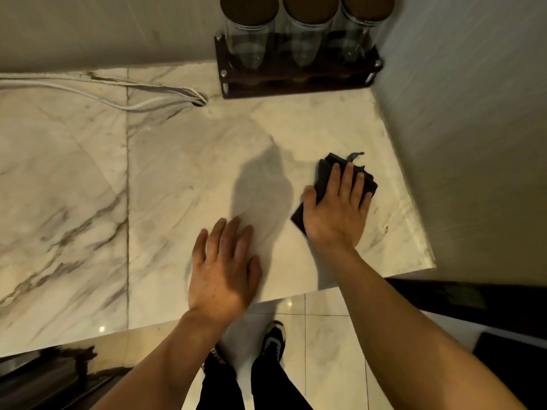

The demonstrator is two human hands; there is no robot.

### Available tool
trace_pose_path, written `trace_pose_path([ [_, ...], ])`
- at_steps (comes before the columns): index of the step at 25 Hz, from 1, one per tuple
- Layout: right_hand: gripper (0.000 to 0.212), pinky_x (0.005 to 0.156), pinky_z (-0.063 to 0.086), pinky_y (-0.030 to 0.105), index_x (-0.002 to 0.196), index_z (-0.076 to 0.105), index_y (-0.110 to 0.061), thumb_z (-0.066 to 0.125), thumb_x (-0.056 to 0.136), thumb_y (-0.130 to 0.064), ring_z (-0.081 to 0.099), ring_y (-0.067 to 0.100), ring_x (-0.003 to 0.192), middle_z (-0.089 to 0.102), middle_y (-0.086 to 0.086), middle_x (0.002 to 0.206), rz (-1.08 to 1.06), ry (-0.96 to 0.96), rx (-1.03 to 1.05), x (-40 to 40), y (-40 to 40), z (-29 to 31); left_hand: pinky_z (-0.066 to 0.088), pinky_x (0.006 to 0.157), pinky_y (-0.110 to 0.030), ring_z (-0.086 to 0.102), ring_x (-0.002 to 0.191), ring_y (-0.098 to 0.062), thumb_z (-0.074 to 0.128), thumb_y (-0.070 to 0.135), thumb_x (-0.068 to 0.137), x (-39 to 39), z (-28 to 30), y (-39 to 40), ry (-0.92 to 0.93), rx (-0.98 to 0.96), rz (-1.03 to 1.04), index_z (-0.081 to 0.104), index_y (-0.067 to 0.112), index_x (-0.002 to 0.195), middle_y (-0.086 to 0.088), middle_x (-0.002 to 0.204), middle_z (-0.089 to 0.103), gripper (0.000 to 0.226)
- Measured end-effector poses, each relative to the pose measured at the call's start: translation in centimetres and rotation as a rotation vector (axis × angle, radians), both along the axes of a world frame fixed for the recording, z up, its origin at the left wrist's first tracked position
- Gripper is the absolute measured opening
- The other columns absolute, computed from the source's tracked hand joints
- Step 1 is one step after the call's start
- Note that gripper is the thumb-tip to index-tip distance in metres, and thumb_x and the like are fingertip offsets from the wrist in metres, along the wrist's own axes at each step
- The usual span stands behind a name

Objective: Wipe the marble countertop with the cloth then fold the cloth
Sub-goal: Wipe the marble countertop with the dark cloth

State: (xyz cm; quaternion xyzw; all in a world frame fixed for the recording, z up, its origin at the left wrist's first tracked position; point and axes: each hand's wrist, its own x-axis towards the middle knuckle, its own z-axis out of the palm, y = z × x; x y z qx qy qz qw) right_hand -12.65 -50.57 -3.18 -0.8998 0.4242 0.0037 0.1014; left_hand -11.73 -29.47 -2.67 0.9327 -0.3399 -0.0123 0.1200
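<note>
Wiping is under way, by the look of it, and folding is not yet begun. The right hand is lying flat, palm down, on the dark cloth, fingers spread and pressing it against the marble countertop near the right end of the slab, close to the wall. It is not clenching the cloth; it is pinning it under an open palm, which suits a wiping stroke. The cloth is sitting bunched or loosely doubled under the hand, with a corner and a small loop poking out past the fingertips and another corner showing beside the wrist, so it is not neatly folded.

The left hand is resting open on the bare marble near the front edge, fingers spread, holding nothing, and seems to be bracing the person. How much of the surface has been covered I cannot tell: no wet streaks are showing, and the wide stretch of marble to the left is looking the same as the part near the cloth. My judgement is that wiping is somewhere in progress, with the fold left to do.

At the back right corner, a dark wooden rack is holding three clear glass jars with brown lids; they are looking empty, though reflections are making that uncertain. White cables are running across the back of the counter into a hole.
</note>
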Motion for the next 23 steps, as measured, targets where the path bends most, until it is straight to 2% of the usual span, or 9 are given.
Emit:
trace_pose_path([
  [6, 0.067, 0.119, -0.001, 0.044, 0.152, 0.015, -0.019, 0.024, 0.094, -0.052, 0.004, 0.024, 0.147, 0.013, 0.006, 0.161, 0.152, -0.017, -0.040, -6.3, 0.5, 0.1, 0.022, 0.114, -0.056, 0.036, 0.136, -0.039, 0.040, 0.037, 0.092, 0.0, -0.1, 0.0, 0.024, 0.001, 0.004, 0.050, 0.009, 0.135, -0.018, 0.143, 0.046, 0.053],
  [11, 0.066, 0.119, 0.001, 0.043, 0.152, 0.012, -0.022, 0.024, 0.094, -0.050, 0.002, 0.022, 0.148, 0.008, 0.003, 0.161, 0.302, 0.038, -0.050, -9.5, -0.8, 0.2, 0.018, 0.115, -0.053, 0.033, 0.137, -0.037, 0.040, 0.037, 0.091, 0.0, -0.2, 0.0, 0.028, 0.023, 0.005, 0.048, 0.010, 0.135, -0.016, 0.143, 0.045, 0.052],
  [15, 0.059, 0.118, 0.015, 0.047, 0.150, 0.023, -0.021, 0.033, 0.094, -0.038, 0.009, 0.021, 0.148, 0.018, 0.003, 0.159, 0.555, 0.020, -0.030, -12.8, -3.6, 0.8, 0.014, 0.116, -0.049, 0.029, 0.139, -0.034, 0.039, 0.037, 0.091, -0.1, -0.4, 0.0, 0.020, 0.050, 0.012, 0.046, 0.012, 0.136, -0.013, 0.145, 0.042, 0.052],
  [17, 0.058, 0.117, 0.019, 0.048, 0.149, 0.022, -0.022, 0.033, 0.094, -0.036, 0.009, 0.020, 0.148, 0.019, 0.002, 0.158, 0.688, 0.062, -0.026, -14.0, -5.7, 1.2, 0.014, 0.116, -0.049, 0.029, 0.139, -0.033, 0.039, 0.037, 0.091, -0.1, -0.4, -0.1, 0.011, 0.062, 0.015, 0.045, 0.013, 0.135, -0.012, 0.145, 0.042, 0.051],
  [20, 0.059, 0.118, 0.014, 0.045, 0.150, 0.016, -0.025, 0.030, 0.094, -0.038, 0.005, 0.019, 0.148, 0.016, 0.000, 0.159, 0.805, 0.132, -0.037, -14.0, -8.1, 1.4, 0.017, 0.116, -0.050, 0.030, 0.139, -0.034, 0.038, 0.037, 0.091, -0.1, -0.5, -0.2, -0.004, 0.059, 0.028, 0.045, 0.012, 0.135, -0.014, 0.144, 0.043, 0.051],
  [23, 0.058, 0.119, 0.007, 0.041, 0.150, 0.010, -0.027, 0.028, 0.096, -0.042, 0.000, 0.016, 0.148, 0.010, -0.002, 0.160, 0.816, 0.154, -0.036, -12.4, -9.3, 1.4, 0.019, 0.115, -0.052, 0.032, 0.138, -0.035, 0.039, 0.035, 0.090, -0.2, -0.7, -0.2, -0.019, 0.056, 0.028, 0.045, 0.010, 0.135, -0.014, 0.144, 0.044, 0.052],
])
